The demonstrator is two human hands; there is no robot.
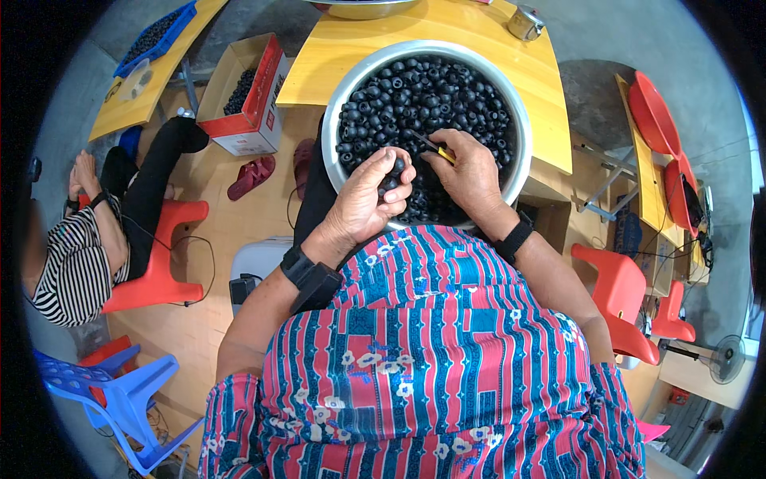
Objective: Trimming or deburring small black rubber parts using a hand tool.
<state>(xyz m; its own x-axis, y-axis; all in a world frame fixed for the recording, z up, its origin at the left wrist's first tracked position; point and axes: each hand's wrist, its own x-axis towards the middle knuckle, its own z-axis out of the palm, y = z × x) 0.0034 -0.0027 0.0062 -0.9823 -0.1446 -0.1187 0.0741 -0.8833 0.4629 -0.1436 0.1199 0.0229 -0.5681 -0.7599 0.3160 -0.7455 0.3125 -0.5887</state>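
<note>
Left hand (369,195): curled around dark round fruits (392,172), centre frame.
Right hand (471,172): pinching a small yellow-handled tool (435,148).
Bowl (520,112): heaped, upper centre.
Risk: the point may slip toward the left fingers.

- Both hands cover the near rim of the metal basin (511,104).
- Right hand (471,176) hides most of a thin yellow-handled tool (437,150).
- Second bowl (359,9) cut off at top edge.

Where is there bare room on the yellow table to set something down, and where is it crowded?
Bare wood lies on the yellow table right of the metal basin, below the small metal cup, and on its left strip. The basin, full of dark round fruits, is crowded, with both hands there.
</note>
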